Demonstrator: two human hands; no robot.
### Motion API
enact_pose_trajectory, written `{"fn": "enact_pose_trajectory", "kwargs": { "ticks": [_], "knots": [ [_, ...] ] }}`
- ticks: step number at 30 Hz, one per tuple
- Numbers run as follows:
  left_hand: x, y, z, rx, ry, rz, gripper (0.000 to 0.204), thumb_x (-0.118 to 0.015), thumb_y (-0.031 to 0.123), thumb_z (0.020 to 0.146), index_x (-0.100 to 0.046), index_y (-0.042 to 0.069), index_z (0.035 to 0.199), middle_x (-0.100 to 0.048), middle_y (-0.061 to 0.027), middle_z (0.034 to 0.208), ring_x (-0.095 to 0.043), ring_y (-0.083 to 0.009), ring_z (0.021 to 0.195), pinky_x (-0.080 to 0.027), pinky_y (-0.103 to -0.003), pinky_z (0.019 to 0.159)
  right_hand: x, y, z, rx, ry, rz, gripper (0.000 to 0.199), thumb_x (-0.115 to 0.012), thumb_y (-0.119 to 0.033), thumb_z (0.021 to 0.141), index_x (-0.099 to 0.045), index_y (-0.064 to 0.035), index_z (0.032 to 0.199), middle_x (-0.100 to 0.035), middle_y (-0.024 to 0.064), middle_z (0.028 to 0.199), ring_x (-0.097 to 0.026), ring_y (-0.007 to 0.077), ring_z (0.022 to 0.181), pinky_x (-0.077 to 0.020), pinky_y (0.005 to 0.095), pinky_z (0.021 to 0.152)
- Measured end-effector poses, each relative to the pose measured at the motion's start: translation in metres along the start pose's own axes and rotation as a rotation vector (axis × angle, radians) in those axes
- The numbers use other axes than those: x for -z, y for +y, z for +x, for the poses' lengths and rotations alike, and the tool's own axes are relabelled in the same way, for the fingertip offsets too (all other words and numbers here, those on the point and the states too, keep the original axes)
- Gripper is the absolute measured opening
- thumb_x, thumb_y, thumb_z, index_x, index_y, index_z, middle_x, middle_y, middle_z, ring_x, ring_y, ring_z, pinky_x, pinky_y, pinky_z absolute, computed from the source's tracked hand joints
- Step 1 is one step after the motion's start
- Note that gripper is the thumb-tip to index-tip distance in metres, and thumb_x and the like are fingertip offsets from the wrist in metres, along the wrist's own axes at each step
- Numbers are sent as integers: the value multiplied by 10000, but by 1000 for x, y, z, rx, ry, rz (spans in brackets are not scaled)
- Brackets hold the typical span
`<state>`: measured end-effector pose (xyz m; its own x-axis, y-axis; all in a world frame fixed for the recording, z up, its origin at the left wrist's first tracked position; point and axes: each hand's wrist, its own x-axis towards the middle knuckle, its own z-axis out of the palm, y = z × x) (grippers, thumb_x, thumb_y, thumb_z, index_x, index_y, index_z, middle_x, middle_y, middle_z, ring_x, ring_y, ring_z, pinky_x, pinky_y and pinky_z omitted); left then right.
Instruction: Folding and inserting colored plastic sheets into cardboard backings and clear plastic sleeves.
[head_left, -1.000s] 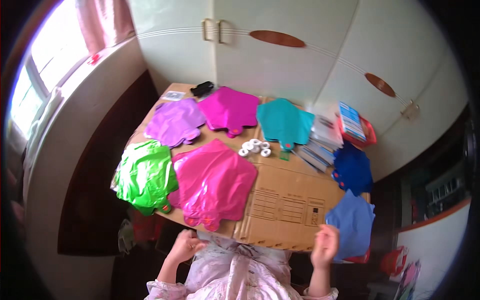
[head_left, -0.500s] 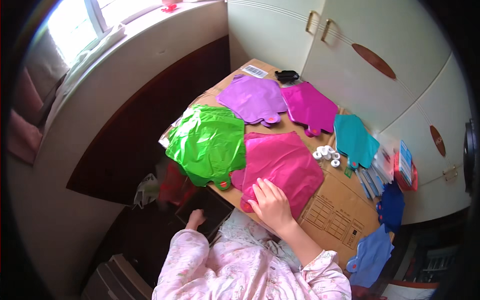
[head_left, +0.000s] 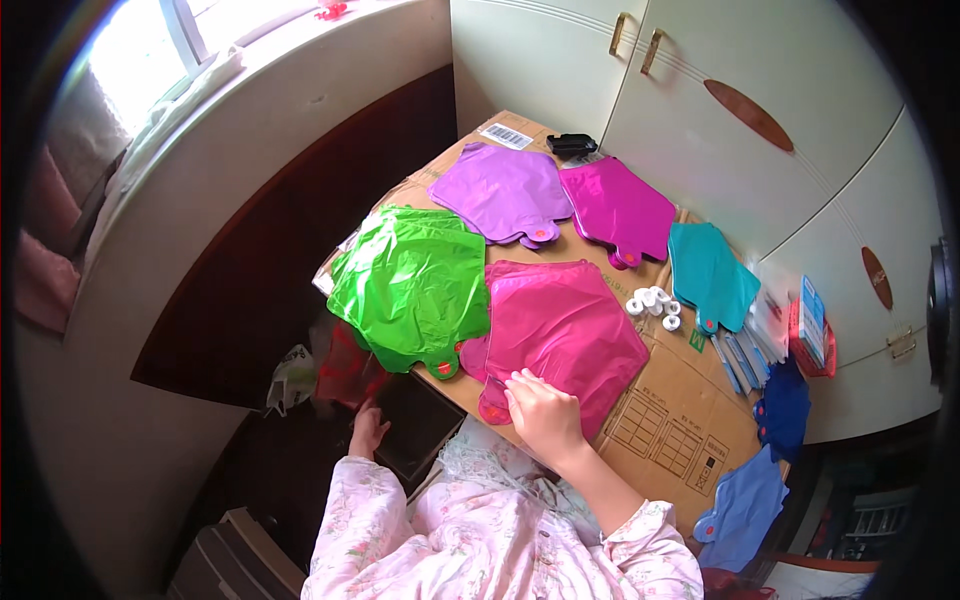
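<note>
My right hand (head_left: 545, 410) rests over the near part of a stack of flat, shiny pink pieces (head_left: 565, 320), which look like uninflated foil balloons with rounded tabs. Its fingers are curled and pressed together; what they hold, if anything, is hidden. My left hand (head_left: 369, 432) hangs off the table's left side, close to a red plastic bag (head_left: 348, 372). Its fingers are too dim to make out. Beside the pink stack lies a bright green stack (head_left: 408, 285) of the same shape, its tab reaching the table edge.
Lilac (head_left: 505, 190), magenta (head_left: 622, 210), teal (head_left: 708, 275), dark blue (head_left: 785, 408) and light blue (head_left: 742, 508) stacks lie around the cardboard-covered table (head_left: 655, 425). Small white rolls (head_left: 652, 302) sit mid-table. A black object (head_left: 572, 145) lies by the white cupboard (head_left: 740, 190).
My right hand's fingers have drawn in from outstretched to curled over the pink stack. My left hand has moved left, toward the red bag.
</note>
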<state>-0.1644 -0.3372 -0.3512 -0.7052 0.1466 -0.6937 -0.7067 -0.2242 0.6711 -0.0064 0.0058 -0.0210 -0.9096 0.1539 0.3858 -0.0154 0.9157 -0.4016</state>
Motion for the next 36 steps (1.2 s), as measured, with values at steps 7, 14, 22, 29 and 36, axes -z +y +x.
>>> {"fn": "enact_pose_trajectory", "kwargs": {
  "ticks": [7,14,22,29,36],
  "knots": [
    [16,6,7,212,12,674,607,-450,17,843,-318,113,1428,-550,-51,1010,-535,-205,707,-472,-475,863,13,-14,9,-218,-13,167,104,-678,-161,803,-715,-66,819,-709,106,872,-693,243,832,-557,342,721],
    [-5,0,-2,153,121,286,485,-426,55,882,-401,130,1360,-549,-95,1028,-581,-263,693,-532,-418,685,11,-8,7,-308,26,216,103,-719,-178,769,-704,-76,767,-692,76,769,-677,236,708,-530,337,627],
    [-16,7,-9,38,-18,630,390,-486,117,911,-533,94,1297,-565,-146,1269,-658,-322,944,-564,-400,717,9,-4,5,-357,72,288,142,-753,-213,748,-699,-82,756,-670,77,723,-647,232,614,-489,333,552],
    [-15,10,3,-128,153,1364,431,-485,193,838,-581,126,1252,-563,-179,1281,-494,-375,1233,-351,-493,1052,14,-6,7,-400,36,352,171,-740,-268,758,-685,-106,744,-665,57,710,-649,245,629,-490,357,554],
    [-59,33,-51,-373,-63,2050,514,-552,255,831,-521,205,1342,-499,-165,1360,-374,-351,1329,-313,-626,1015,13,3,9,-444,50,471,175,-775,-214,748,-711,-54,774,-673,85,684,-617,149,541,-457,292,514]
  ]
}}
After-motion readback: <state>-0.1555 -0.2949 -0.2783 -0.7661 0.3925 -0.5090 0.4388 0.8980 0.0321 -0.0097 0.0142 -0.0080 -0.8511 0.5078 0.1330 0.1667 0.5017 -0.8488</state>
